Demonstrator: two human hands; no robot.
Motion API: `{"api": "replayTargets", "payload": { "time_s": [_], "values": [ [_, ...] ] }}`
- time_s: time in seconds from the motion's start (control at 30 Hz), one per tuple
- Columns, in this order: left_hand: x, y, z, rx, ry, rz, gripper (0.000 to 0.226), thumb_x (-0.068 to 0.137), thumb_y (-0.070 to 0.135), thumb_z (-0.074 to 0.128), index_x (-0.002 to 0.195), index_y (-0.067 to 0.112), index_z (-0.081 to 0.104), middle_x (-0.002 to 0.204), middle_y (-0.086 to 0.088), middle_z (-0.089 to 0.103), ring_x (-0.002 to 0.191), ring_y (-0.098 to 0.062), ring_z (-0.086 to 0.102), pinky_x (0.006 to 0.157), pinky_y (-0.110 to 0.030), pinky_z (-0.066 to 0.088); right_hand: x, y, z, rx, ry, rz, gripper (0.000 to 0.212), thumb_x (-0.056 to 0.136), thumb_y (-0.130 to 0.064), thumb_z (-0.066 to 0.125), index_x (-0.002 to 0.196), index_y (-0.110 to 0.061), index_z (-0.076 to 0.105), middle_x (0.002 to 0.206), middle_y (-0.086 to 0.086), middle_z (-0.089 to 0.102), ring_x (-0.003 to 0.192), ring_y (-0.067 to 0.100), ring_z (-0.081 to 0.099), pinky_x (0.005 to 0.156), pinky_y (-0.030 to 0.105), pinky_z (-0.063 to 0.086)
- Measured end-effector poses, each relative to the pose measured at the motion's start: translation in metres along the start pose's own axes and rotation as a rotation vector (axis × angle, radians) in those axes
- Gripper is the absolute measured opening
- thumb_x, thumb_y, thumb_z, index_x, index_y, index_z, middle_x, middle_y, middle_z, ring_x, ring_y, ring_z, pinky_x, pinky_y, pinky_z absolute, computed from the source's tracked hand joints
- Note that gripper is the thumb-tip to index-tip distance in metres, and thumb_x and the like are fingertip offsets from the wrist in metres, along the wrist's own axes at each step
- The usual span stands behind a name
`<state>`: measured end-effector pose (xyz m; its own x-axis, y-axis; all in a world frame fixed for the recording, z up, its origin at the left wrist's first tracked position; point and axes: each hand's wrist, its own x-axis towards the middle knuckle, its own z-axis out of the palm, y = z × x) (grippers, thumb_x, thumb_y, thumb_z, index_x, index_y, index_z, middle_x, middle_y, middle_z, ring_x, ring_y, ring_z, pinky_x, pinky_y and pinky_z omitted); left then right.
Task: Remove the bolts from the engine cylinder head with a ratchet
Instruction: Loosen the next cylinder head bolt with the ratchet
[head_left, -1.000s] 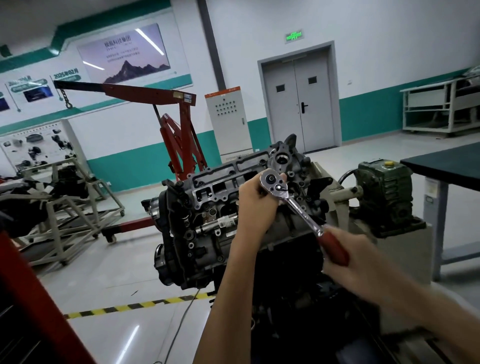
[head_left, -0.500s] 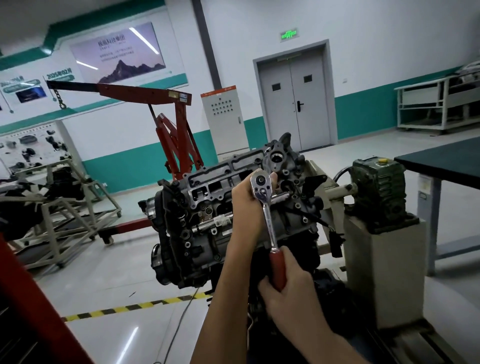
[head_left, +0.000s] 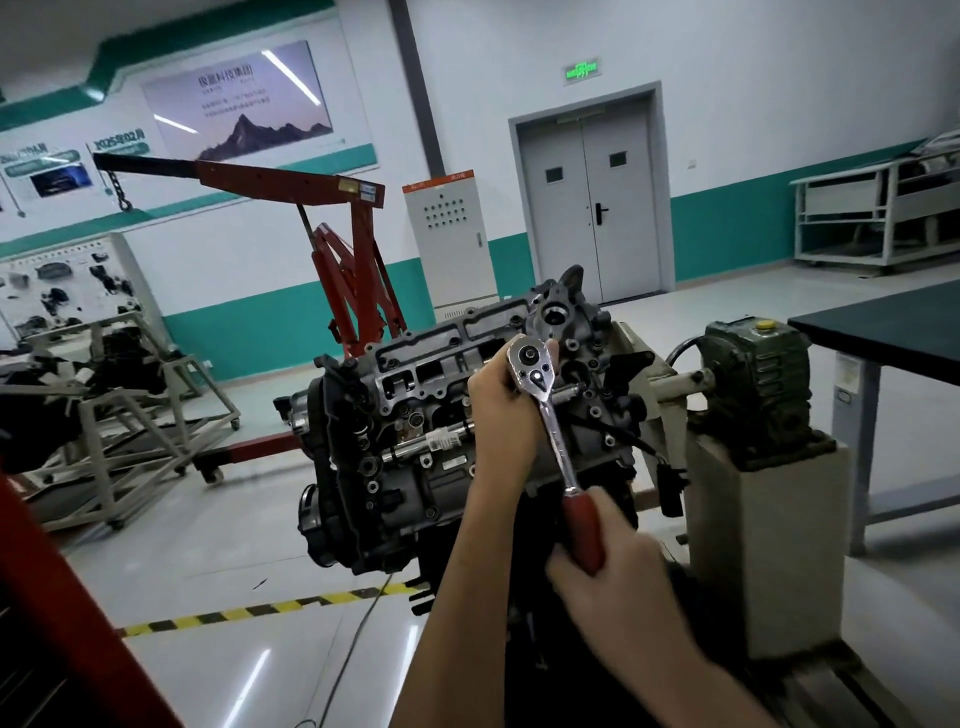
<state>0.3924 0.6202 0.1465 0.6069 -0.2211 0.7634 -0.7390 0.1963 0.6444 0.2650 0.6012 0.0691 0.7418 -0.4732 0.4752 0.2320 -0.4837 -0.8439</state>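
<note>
Behind, a red steel engine hoist (head_left: 332, 182) is standing on the glossy grey workshop floor (head_left: 208, 571), while the left hand (head_left: 504, 410) is cupping the head of a chrome, red-handled ratchet (head_left: 550, 415) against the centred dark grey metal engine cylinder head (head_left: 415, 374) and the right hand (head_left: 608, 577) is gripping its handle.

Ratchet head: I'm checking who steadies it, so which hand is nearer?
Left. The left hand holds the ratchet head; the right hand grips the red handle, at the opposite end.
</note>
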Motion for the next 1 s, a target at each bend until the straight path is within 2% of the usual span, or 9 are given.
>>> {"api": "replayTargets", "payload": {
  "time_s": [0.13, 0.2, 0.3, 0.43, 0.6, 0.67, 0.77, 0.87, 1.0],
  "values": [
    [-0.001, 0.005, -0.001, -0.021, -0.012, 0.013, 0.048, 0.092, 0.012, 0.062, 0.058, 0.032, 0.036, 0.053, 0.016, 0.033, 0.057, -0.004, 0.027, 0.054, -0.022, 0.028, -0.005, -0.009, 0.024, 0.15, -0.046, 0.027, 0.022, 0.077, -0.003, 0.061, 0.086, -0.02, 0.049, 0.058, 0.0, 0.05, 0.043, 0.004, 0.05, 0.042, 0.012, 0.039],
    [0.0, 0.006, -0.002, -0.03, -0.025, -0.023, 0.044, 0.092, 0.013, 0.062, 0.057, 0.028, 0.039, 0.053, 0.017, 0.037, 0.056, -0.002, 0.03, 0.054, -0.016, 0.031, 0.003, -0.006, -0.007, 0.036, -0.13, -0.006, 0.028, 0.075, -0.003, 0.063, 0.083, -0.026, 0.049, 0.058, -0.003, 0.05, 0.044, 0.0, 0.05, 0.042, 0.008, 0.037],
    [0.002, 0.005, -0.005, -0.037, -0.057, -0.064, 0.044, 0.091, 0.009, 0.063, 0.055, 0.029, 0.047, 0.051, 0.018, 0.043, 0.054, 0.0, 0.035, 0.052, -0.012, 0.032, 0.034, -0.004, -0.075, -0.317, -0.274, -0.129, 0.04, 0.073, 0.0, 0.065, 0.077, -0.035, 0.047, 0.057, 0.002, 0.052, 0.044, 0.007, 0.048, 0.047, 0.028, 0.047],
    [0.001, 0.006, -0.009, -0.021, -0.058, -0.066, 0.048, 0.09, 0.003, 0.06, 0.053, 0.03, 0.043, 0.048, 0.017, 0.039, 0.052, -0.002, 0.029, 0.051, -0.018, 0.027, 0.068, -0.008, -0.111, -0.541, -0.334, -0.205, 0.025, 0.078, -0.002, 0.065, 0.09, -0.021, 0.053, 0.064, 0.001, 0.057, 0.047, 0.012, 0.056, 0.049, 0.024, 0.051],
    [-0.002, 0.004, -0.009, -0.021, -0.02, -0.025, 0.047, 0.092, 0.011, 0.062, 0.055, 0.028, 0.038, 0.05, 0.017, 0.038, 0.053, 0.0, 0.031, 0.052, -0.014, 0.029, 0.009, 0.003, -0.03, -0.147, -0.052, -0.078, 0.033, 0.072, -0.003, 0.068, 0.079, -0.027, 0.048, 0.046, -0.005, 0.044, 0.039, 0.004, 0.045, 0.04, 0.009, 0.033],
    [-0.002, 0.005, -0.008, -0.017, -0.025, -0.019, 0.047, 0.092, 0.012, 0.062, 0.057, 0.028, 0.035, 0.051, 0.017, 0.035, 0.053, 0.0, 0.029, 0.052, -0.013, 0.028, -0.005, -0.003, 0.015, 0.037, 0.015, 0.019, 0.034, 0.074, -0.006, 0.067, 0.087, -0.03, 0.047, 0.054, -0.005, 0.049, 0.045, 0.003, 0.051, 0.043, 0.008, 0.036],
    [-0.002, 0.003, -0.01, -0.029, -0.046, -0.016, 0.047, 0.092, 0.012, 0.062, 0.058, 0.028, 0.033, 0.052, 0.016, 0.033, 0.052, 0.0, 0.028, 0.051, -0.012, 0.028, -0.007, -0.007, 0.041, 0.152, -0.015, 0.045, 0.029, 0.077, -0.006, 0.062, 0.089, -0.027, 0.046, 0.062, 0.002, 0.051, 0.048, 0.006, 0.05, 0.046, 0.009, 0.038],
    [0.0, 0.003, -0.01, -0.05, -0.043, -0.036, 0.047, 0.092, 0.01, 0.062, 0.056, 0.027, 0.036, 0.05, 0.017, 0.036, 0.051, 0.001, 0.03, 0.051, -0.01, 0.029, 0.004, -0.001, -0.006, -0.016, -0.146, -0.017, 0.029, 0.075, -0.002, 0.063, 0.094, -0.019, 0.05, 0.058, -0.002, 0.048, 0.042, 0.001, 0.046, 0.042, 0.006, 0.033],
    [0.003, 0.005, -0.006, -0.019, -0.091, -0.052, 0.052, 0.09, 0.003, 0.061, 0.052, 0.031, 0.039, 0.047, 0.017, 0.04, 0.05, 0.0, 0.032, 0.053, -0.015, 0.031, 0.05, -0.005, -0.097, -0.443, -0.347, -0.184, 0.043, 0.073, 0.002, 0.065, 0.077, -0.036, 0.046, 0.06, -0.004, 0.053, 0.045, 0.006, 0.051, 0.047, 0.019, 0.044]
  ]
}}
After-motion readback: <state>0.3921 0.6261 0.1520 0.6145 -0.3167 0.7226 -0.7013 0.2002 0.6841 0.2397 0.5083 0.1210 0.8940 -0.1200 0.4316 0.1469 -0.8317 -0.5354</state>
